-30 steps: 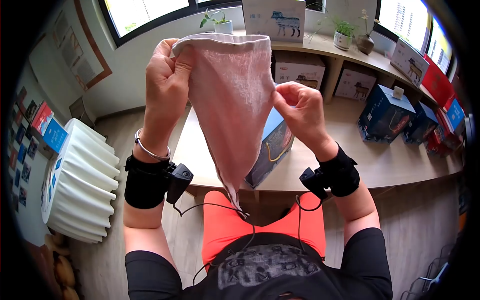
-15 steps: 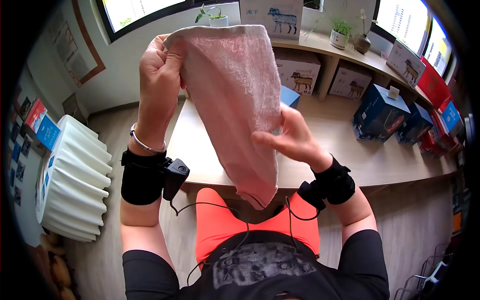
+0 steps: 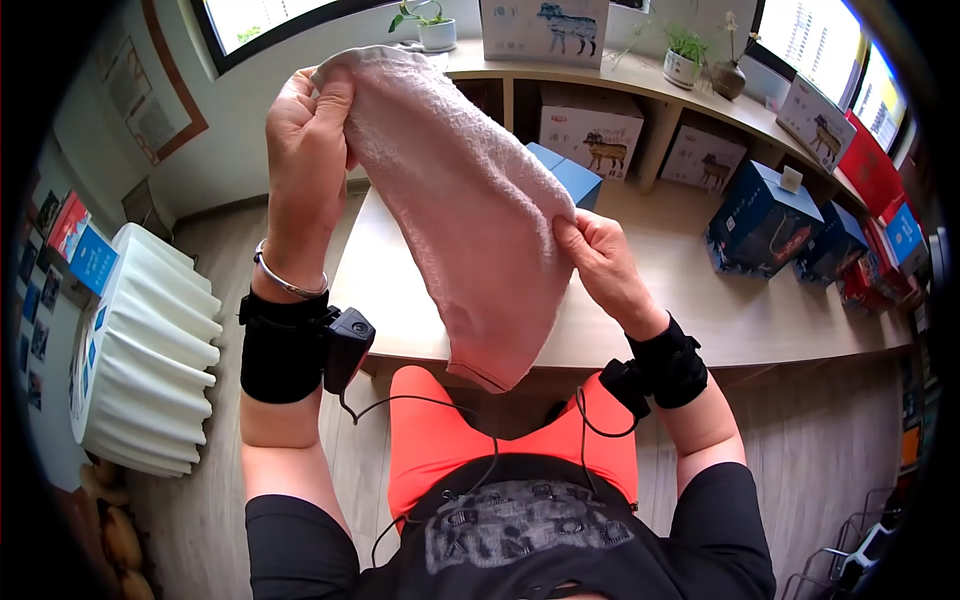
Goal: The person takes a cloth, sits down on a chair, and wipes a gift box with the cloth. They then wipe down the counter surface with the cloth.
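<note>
Two hands, left (image 3: 305, 130) and right (image 3: 605, 258), pinch the pink cloth (image 3: 465, 205) closed-fingered at separate edges, apparently keeping it spread; hidden fingertips are unclear.

Pink cloth (image 3: 455, 200) now slanted toward right grip (image 3: 606, 258)

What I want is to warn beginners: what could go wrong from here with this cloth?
The cloth could slip, as the left hand and right hand seem to pinch only its edges. Its hanging end might brush the legs or catch on the cable that loops close by.
</note>
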Demonstrator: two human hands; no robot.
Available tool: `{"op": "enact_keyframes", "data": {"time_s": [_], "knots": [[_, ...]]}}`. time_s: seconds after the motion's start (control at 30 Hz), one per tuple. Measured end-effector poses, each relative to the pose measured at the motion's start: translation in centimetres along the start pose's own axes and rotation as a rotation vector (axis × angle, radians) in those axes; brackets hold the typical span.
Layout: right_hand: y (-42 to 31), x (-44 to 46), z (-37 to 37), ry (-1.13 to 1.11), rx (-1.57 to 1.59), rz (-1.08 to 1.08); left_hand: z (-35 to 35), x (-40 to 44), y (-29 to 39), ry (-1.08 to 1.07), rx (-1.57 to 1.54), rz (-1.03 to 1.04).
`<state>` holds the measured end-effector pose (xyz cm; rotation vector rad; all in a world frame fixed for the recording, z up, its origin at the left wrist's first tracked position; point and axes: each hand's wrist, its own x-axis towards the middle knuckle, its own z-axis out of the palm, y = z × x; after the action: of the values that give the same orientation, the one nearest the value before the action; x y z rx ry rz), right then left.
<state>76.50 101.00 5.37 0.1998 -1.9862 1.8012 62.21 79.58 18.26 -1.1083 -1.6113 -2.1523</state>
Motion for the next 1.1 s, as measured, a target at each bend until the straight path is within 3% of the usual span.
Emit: {"op": "enact_keyframes", "data": {"time_s": [0.23,0.27,0.4,0.5,0.6,0.67,0.73,0.83,0.97,1.1], "knots": [[-0.9,-0.4,-0.1,-0.057,0.134,0.136,-1.8,0.3,-1.8,0.075,-0.234,-0.196],[-1.0,-0.7,-0.1,-0.16,0.208,0.188,-1.8,0.1,-1.8,0.107,-0.265,-0.213],[0.4,-1.9,0.7,-0.511,-0.038,0.279,-2.3,-0.1,-2.8,0.24,-0.367,-0.356],[-1.1,-2.2,0.9,-0.408,0.245,0.259,-4.0,-0.9,-3.5,0.203,-0.34,-0.305],[-2.0,-1.7,1.1,-0.297,0.466,0.246,-6.2,-4.0,-6.9,-0.2,-0.828,-0.425],[-2.2,-1.1,1.5,-0.26,0.583,0.223,-3.9,-8.7,-8.8,-0.264,-1.056,-0.583],[-1.7,-0.4,1.6,-0.247,0.605,0.219,-1.9,-12.9,-8.8,-0.189,-0.974,-0.795],[-0.9,0.3,1.5,-0.239,0.614,0.229,-1.7,-16.4,-9.0,-0.358,-1.099,-0.957],[-0.8,0.7,1.4,-0.226,0.627,0.216,-2.0,-14.9,-6.9,-0.293,-0.658,-0.742],[-2.7,1.0,1.6,-0.182,0.532,0.122,-1.2,-12.1,-4.5,-0.184,-0.495,-0.481]]}}
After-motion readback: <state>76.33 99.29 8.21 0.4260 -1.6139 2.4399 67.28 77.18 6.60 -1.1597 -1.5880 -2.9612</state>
